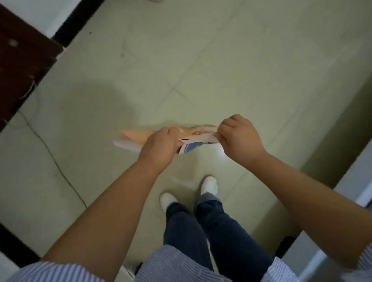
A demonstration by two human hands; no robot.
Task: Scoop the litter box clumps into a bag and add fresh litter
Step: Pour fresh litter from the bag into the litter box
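A standing person's left hand [159, 145] and right hand [238, 135] pinch a folded orange-and-white bag [197, 137] above their white shoes [208, 185]; seemingly no scooping yet, no litter box visible.

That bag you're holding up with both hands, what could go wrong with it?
The bag is gripped by the left hand and pinched at one edge by the right hand; pulled hard, it might tear. It hangs above the shoes, so it could drop there. The thin cable on the floor might trip someone.
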